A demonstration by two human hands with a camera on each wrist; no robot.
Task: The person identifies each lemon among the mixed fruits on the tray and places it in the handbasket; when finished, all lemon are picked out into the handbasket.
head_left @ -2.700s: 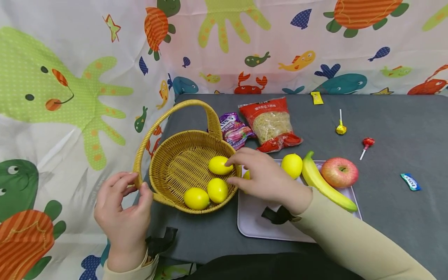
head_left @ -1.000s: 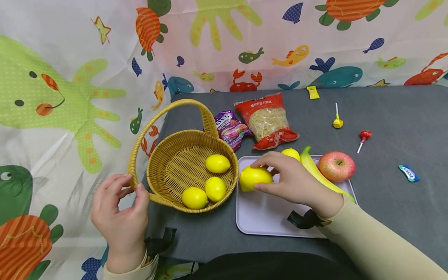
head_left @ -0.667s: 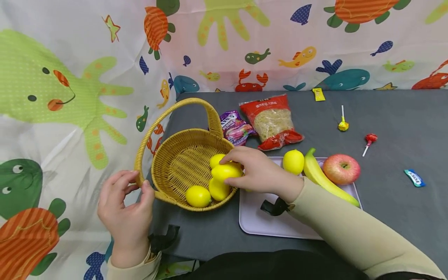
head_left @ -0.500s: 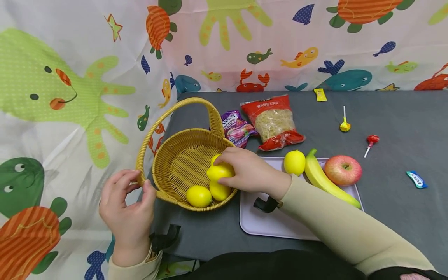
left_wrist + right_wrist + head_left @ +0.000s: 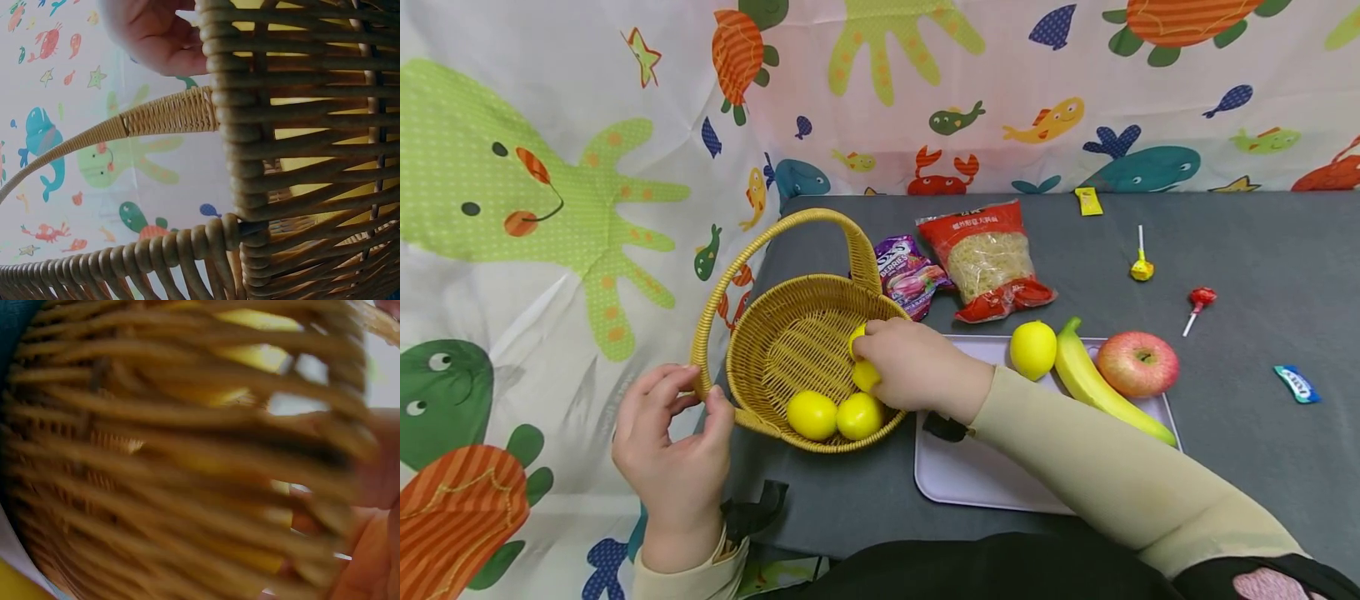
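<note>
While the person's L. grip (image 5: pixel 677 454) pinches the basket's handle (image 5: pixel 811 215) near its L. base, thumb vs. fingers, the R. grip (image 5: pixel 917 358) is over the R. rim w/ fingers bent round a lemon (image 5: pixel 866 377), inside the basket (image 5: pixel 790 358). R. wrist view blurred; weave covers part of the fingers.

Basket, obs.: upright on grey counter (image 5: pixel 1247 250). Contents incl. two lemons (image 5: pixel 812 415) side by side at near edge, plus a third, far side, partly hidden by the R. grip.

Tray (image 5: pixel 955 483), R. of basket: one lemon, banana (image 5: pixel 1096 387) next to it, apple (image 5: pixel 1138 365) beyond.

Behind: purple bag (image 5: pixel 908 275) just beside pasta bag (image 5: pixel 988 262). Far R., spaced apart: yellow sweet (image 5: pixel 1088 202), yellow lollipop (image 5: pixel 1142 268), red lollipop (image 5: pixel 1202 297), blue-wht. sweet (image 5: pixel 1296 385).
</note>
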